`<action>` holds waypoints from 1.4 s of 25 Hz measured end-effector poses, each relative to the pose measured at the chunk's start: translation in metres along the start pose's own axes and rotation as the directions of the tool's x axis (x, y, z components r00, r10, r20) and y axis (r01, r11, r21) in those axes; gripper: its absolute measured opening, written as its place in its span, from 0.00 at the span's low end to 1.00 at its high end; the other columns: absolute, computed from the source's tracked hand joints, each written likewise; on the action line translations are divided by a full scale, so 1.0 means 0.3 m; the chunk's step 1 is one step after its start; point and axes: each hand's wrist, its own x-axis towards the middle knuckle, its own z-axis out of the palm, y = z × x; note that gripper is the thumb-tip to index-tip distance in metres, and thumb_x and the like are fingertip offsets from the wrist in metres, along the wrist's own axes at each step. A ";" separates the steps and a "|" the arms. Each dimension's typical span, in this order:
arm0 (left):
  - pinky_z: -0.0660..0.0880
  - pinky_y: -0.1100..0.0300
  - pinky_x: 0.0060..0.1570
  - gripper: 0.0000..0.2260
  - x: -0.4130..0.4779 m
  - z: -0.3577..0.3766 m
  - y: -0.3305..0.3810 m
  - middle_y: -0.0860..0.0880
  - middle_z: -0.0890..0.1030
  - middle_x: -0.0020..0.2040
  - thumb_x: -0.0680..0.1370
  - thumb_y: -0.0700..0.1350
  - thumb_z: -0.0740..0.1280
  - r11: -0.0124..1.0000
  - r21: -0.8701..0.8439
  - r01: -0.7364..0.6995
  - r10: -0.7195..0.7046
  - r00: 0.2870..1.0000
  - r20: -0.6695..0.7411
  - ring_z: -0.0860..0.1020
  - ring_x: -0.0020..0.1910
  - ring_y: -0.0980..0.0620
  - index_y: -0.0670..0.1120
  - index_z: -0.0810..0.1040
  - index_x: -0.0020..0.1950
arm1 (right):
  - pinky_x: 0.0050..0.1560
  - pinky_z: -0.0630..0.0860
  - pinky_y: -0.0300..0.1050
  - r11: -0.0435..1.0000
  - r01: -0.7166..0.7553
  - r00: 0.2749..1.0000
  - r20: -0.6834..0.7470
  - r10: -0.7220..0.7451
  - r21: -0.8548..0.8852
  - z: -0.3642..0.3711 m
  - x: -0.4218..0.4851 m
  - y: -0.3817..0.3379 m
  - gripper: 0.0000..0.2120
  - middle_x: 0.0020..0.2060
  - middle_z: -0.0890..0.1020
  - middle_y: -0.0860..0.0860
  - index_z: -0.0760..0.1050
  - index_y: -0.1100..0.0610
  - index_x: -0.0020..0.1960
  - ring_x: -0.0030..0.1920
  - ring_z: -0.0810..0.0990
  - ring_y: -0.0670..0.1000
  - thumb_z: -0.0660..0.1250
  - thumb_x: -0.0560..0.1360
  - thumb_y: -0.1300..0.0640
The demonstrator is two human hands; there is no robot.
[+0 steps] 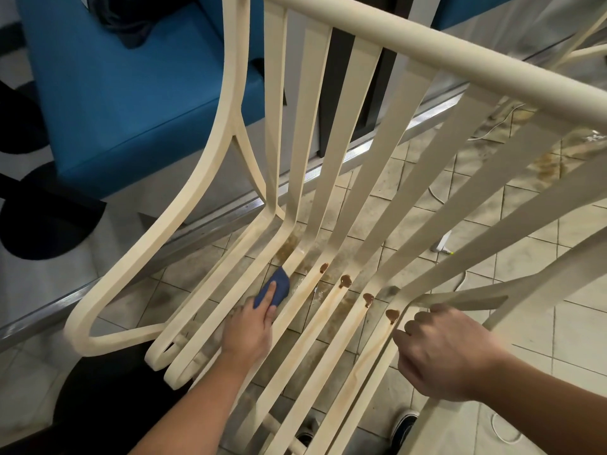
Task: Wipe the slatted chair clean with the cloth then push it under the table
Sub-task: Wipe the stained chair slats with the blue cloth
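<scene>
Left hand (251,326) presses the cloth (274,290) flat on a slat, right hand (443,353) curled gripping the chair (427,57); firm strokes should reach those brown blobs (345,281).

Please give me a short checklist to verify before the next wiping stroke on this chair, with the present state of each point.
1. Cloth under left hand, pressed on a slat: ok.
2. Right hand steadies the chair: ok.
3. Brown blobs on the seat slats removed: not ok, four remain.
4. Brown streaks below them cleaned: not ok.
5. Clean side of cloth left: cannot tell.
</scene>
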 end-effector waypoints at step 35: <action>0.77 0.50 0.57 0.26 0.055 0.025 0.014 0.48 0.68 0.75 0.87 0.55 0.50 0.999 0.005 -0.037 0.037 0.999 -0.006 0.75 0.63 0.47 0.65 0.41 0.81 | 0.24 0.72 0.48 1.000 -0.016 0.999 -0.041 0.015 -0.012 -0.018 -0.003 -0.006 0.13 0.22 0.68 0.51 0.67 0.54 0.27 0.21 0.68 0.57 0.62 0.69 0.50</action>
